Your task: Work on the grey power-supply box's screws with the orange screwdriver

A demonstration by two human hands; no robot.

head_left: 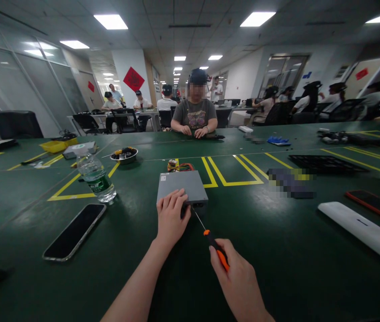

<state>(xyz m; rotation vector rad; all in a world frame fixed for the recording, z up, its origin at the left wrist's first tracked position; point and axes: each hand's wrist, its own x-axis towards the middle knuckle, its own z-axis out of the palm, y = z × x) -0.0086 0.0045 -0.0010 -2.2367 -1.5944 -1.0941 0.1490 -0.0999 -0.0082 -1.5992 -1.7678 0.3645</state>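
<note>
A grey metal computer power supply [185, 181] lies flat on the green table, its coloured cables [185, 167] bunched behind it. My left hand [172, 214] grips its near left corner, fingers across the top and thumb down by the near face. In my right hand [235, 268] is a screwdriver [221, 255] with an orange and black handle, the fingers wrapped round it. Its thin shaft points up and left, the tip at the near face of the power supply, below the socket. Whether the tip sits in a screw is too small to tell.
To the left are a water bottle [97, 176], a phone [75, 232] and a metal bowl [124, 155] of tools. At right lie a white device [360, 230] and a red-edged phone [377, 206]. Yellow tape [240, 183] marks the table [136, 277]. A person [194, 114] sits opposite.
</note>
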